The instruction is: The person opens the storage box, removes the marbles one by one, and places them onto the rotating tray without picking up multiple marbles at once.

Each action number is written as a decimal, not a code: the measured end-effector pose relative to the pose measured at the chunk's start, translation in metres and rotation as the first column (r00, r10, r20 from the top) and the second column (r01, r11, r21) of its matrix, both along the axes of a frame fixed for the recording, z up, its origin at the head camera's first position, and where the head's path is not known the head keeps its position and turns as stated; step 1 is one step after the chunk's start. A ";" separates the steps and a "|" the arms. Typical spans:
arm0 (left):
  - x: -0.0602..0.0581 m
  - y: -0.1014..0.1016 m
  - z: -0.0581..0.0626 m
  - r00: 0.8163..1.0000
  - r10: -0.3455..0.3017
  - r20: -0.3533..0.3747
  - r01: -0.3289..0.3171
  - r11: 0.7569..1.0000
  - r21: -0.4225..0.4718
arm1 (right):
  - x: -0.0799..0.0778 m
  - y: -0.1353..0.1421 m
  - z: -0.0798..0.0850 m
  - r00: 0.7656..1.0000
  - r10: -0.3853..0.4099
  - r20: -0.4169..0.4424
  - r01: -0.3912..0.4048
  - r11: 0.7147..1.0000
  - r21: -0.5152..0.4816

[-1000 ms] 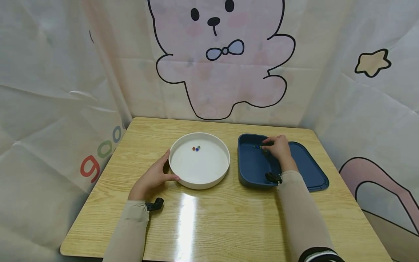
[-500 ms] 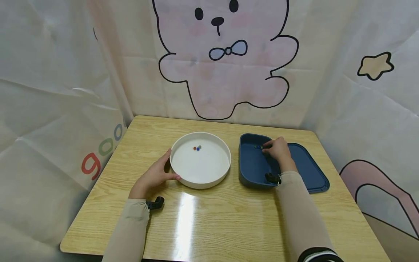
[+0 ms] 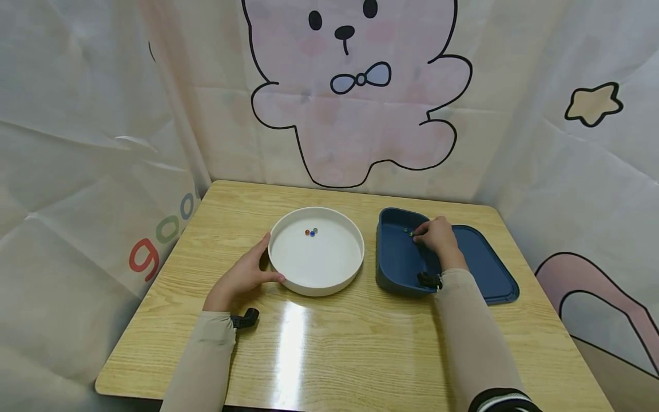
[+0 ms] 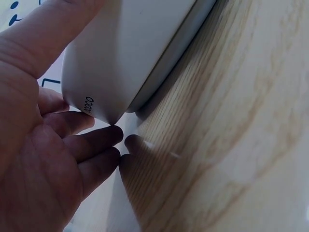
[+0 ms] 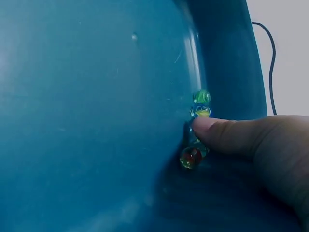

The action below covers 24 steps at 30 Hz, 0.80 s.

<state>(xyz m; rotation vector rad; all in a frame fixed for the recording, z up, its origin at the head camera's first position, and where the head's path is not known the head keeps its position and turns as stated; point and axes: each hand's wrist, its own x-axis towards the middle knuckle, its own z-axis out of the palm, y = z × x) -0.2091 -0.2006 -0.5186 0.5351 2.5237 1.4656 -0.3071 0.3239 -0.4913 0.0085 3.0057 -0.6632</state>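
The left hand (image 3: 247, 277) holds the side of a round white dish (image 3: 316, 263), its thumb at the front and its fingers along the left wall. Three small marbles (image 3: 312, 233) lie in the dish. The right hand (image 3: 437, 240) reaches into a deep blue box (image 3: 399, 269), fingertips drawn together at a row of marbles. In the right wrist view, the thumb (image 5: 227, 135) presses against a blue-and-yellow marble (image 5: 202, 111). A green marble (image 5: 201, 96) lies beyond it, and a reddish one (image 5: 190, 158) lies on the near side. The right hand's other fingers are hidden there.
A flat blue lid (image 3: 486, 266) lies right of the box, partly behind the right forearm. Everything stands on a wooden table (image 3: 329, 349). A printed cloth (image 3: 355, 131) with a bear hangs at the table's back edge.
The right fingertips have closed together and dipped slightly at the marbles, and the blue marble near them no longer shows clearly. The left hand stays on the dish; the view has shifted slightly.
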 end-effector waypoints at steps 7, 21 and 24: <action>0.000 -0.001 -0.001 1.000 0.003 0.016 -0.003 1.000 0.001 | 0.000 -0.004 0.001 0.997 0.034 -0.066 -0.035 0.999 -0.014; 0.001 -0.002 -0.001 1.000 0.008 0.014 -0.008 0.999 -0.038 | 0.007 -0.004 0.010 0.989 -0.026 -0.143 0.014 0.996 -0.089; 0.000 -0.002 -0.001 1.000 0.008 0.009 -0.007 0.999 -0.042 | 0.006 -0.002 0.015 0.988 -0.023 -0.155 0.007 0.994 -0.107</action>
